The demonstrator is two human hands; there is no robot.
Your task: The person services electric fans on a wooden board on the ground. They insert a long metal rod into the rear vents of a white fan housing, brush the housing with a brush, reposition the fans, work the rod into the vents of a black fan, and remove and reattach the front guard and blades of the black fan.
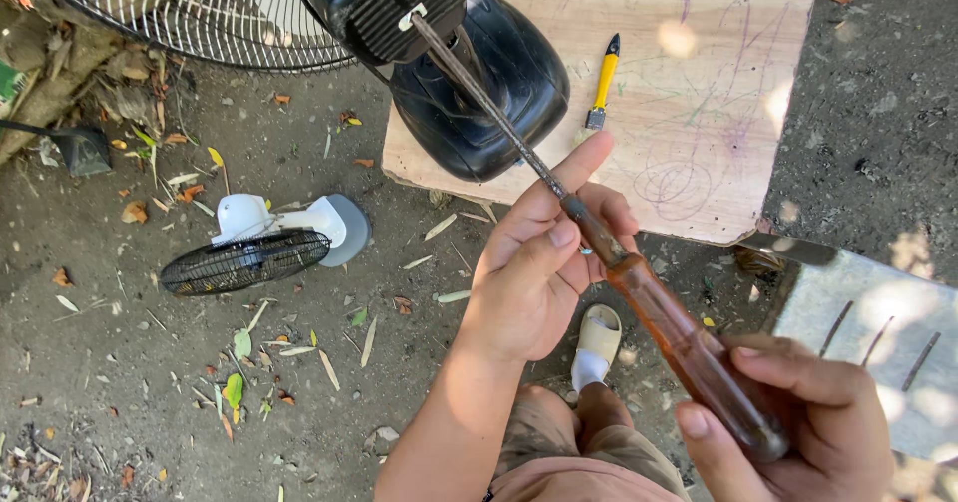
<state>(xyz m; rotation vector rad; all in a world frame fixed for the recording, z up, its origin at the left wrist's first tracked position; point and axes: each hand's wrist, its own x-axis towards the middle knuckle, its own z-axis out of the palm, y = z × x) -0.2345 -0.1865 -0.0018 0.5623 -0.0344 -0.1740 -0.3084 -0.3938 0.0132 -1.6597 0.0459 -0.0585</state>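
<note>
While the big fan leans in from the top with its wire grille, the black motor housing hangs over a scribbled plywood board, and that's where the work is: I'd say we're mid-screw, driving or backing out a fastener on the rear of the housing. A smaller white-and-black fan lies on the dirt to the left, well apart. The long screwdriver runs diagonally, tip seated at a pale bit on the housing's vented back. My right hand is wrapped shut around the amber handle, and my left hand pinches the shaft near the ferrule between thumb and fingers, steadying it. Next move, as I read it, needs the tip kept square in the screw head while the right hand twists, otherwise it'll cam out. A little yellow screwdriver sits untouched on the board.
</note>
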